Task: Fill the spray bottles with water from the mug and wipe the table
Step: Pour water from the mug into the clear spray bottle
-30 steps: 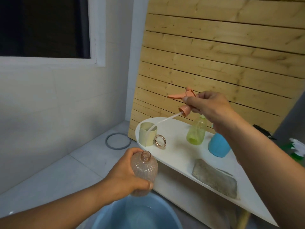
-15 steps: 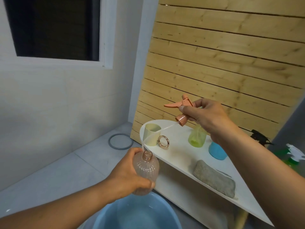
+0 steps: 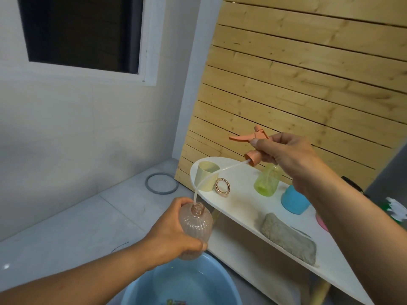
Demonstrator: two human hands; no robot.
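My left hand [image 3: 174, 232] grips a ribbed pink spray bottle [image 3: 196, 230] upright above a blue basin [image 3: 198, 282]. My right hand [image 3: 286, 157] holds the orange spray head [image 3: 253, 146] above the white table [image 3: 242, 208]. Its clear dip tube [image 3: 211, 179] curves down, and the tube's tip is at the bottle's open neck. A cream mug [image 3: 206, 176], a green bottle [image 3: 267, 182] without a head, and a grey cloth [image 3: 288, 238] stand on the table.
A blue cup [image 3: 294, 200] and a gold ring [image 3: 222, 187] also sit on the table. A wooden slat panel [image 3: 308, 73] leans behind it. A grey ring [image 3: 161, 183] lies on the tiled floor. Green and white spray parts [image 3: 396, 210] show at the right edge.
The dip tube's tip has come down from beside the mug to the pink bottle's neck. My view has shifted slightly; both hands keep their grips.
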